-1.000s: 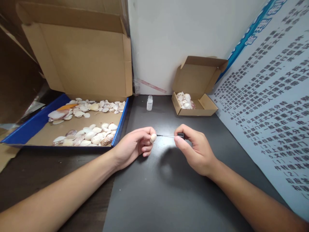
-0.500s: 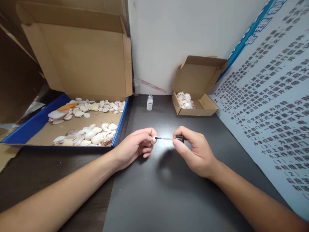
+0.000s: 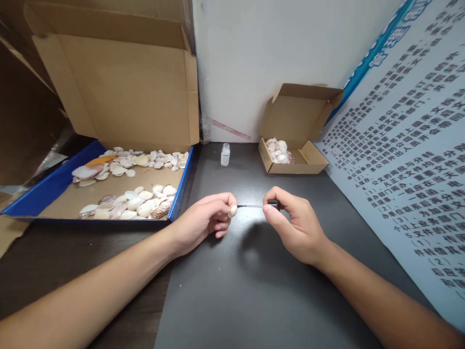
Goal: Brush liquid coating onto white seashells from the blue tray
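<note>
One shell (image 3: 233, 211), left hand (image 3: 205, 218); one brush (image 3: 256, 206), right hand (image 3: 296, 225); one bottle (image 3: 225, 156).

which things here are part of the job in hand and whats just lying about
In the job, it seems:
small shell, in left hand
black-handled brush, in right hand
open bottle
blue box and small cardboard box, both holding shells, possibly

Seemingly just there:
printed sheet
white panel
reddish strip
</note>
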